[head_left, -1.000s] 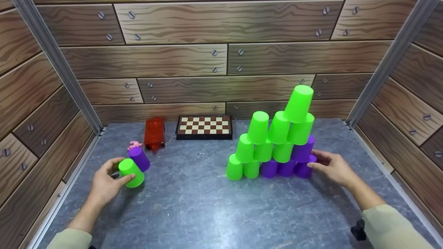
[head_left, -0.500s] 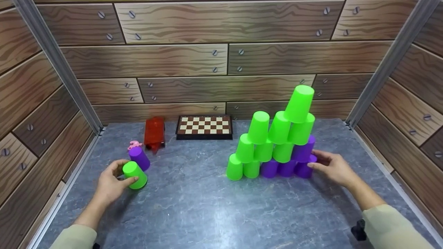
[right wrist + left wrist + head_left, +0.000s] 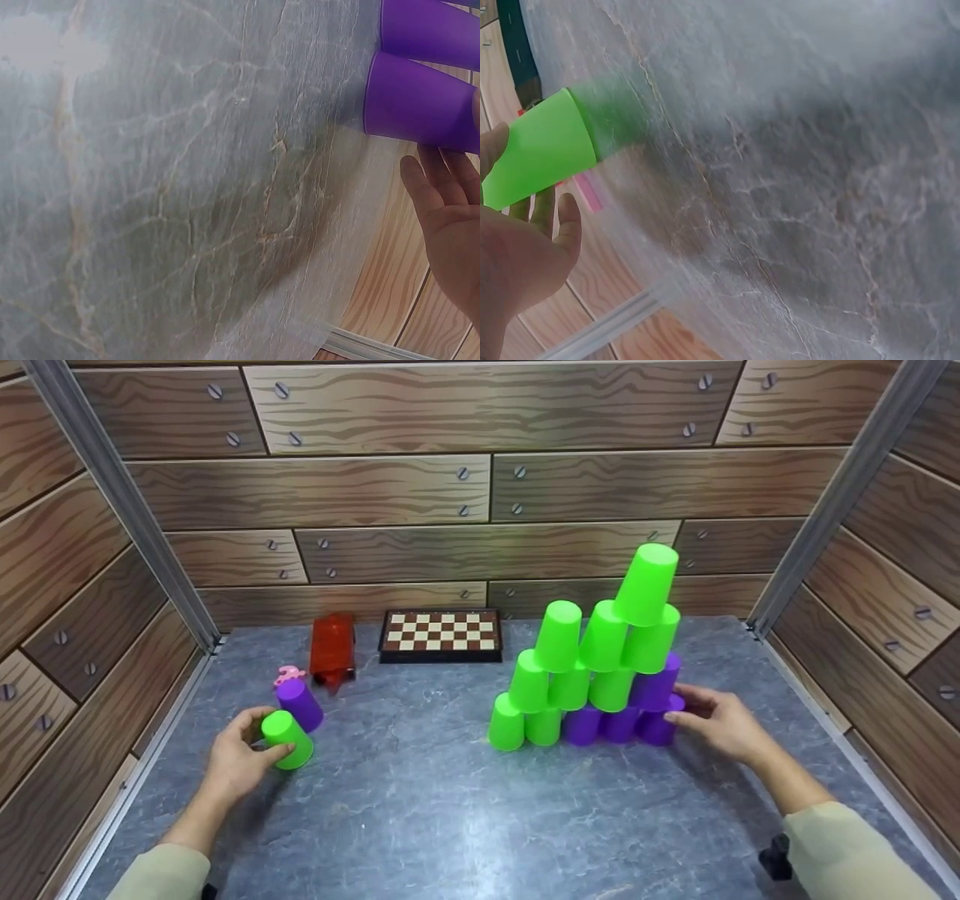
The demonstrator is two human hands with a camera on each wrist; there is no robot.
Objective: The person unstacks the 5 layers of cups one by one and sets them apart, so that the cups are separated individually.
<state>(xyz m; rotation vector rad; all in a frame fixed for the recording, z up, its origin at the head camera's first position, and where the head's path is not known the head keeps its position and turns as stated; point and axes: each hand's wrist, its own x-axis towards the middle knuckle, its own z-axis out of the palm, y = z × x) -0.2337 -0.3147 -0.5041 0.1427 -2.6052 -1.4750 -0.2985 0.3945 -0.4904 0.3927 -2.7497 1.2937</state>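
On the left, my left hand point(image 3: 238, 756) grips an upside-down green cup point(image 3: 288, 741) between thumb and fingers. Right behind that cup stands an upside-down purple cup point(image 3: 300, 706). In the left wrist view the held green cup point(image 3: 547, 146) lies between the thumb and curved fingers. My right hand point(image 3: 724, 724) holds the right end of a stepped cup stack point(image 3: 568, 690), its thumb and fingers around a bottom-row purple cup point(image 3: 658, 727). The right wrist view shows this purple cup point(image 3: 420, 101), with fingers below it. A single green cup point(image 3: 647, 585) tops the stack at the right.
Behind the loose cups sit a small pink object point(image 3: 289, 675) and a translucent red box-like item point(image 3: 332, 649). A checkered game board point(image 3: 440, 634) lies near the back wall. Wood-patterned walls point(image 3: 300, 491) enclose the grey marbled table point(image 3: 397, 810).
My left hand has shifted slightly right and nearer with the green cup. The right hand and the stack stay where they were.
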